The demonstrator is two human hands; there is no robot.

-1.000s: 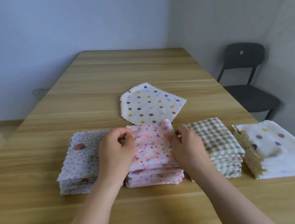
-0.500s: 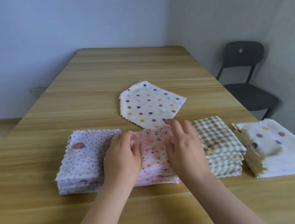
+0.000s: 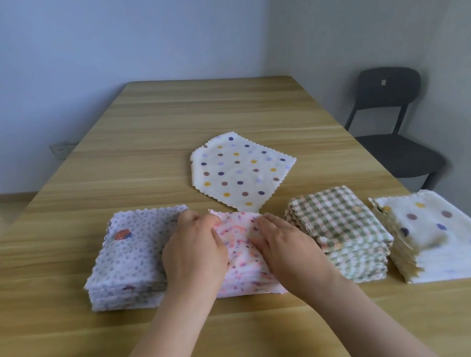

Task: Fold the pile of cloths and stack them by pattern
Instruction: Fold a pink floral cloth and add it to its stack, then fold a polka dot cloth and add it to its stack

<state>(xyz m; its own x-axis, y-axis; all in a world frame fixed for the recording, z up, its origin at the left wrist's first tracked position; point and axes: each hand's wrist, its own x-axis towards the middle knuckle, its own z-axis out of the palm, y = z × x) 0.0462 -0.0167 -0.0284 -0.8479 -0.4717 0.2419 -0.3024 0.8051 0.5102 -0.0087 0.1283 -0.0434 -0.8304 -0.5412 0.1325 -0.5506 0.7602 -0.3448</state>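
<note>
In the head view, four folded stacks are set in a row on the wooden table (image 3: 186, 118). The pink speckled stack (image 3: 238, 241) is pressed by the right hand (image 3: 289, 247) with straight fingers. The left hand (image 3: 194, 257) is laid on its left edge, fingers a little bent; a pinch cannot be told. Beside it lie the purple dotted stack (image 3: 134, 251), the green checked stack (image 3: 338, 223) and the white dotted stack (image 3: 435, 226). Behind them one dotted cloth (image 3: 239, 171) is spread unfolded.
</note>
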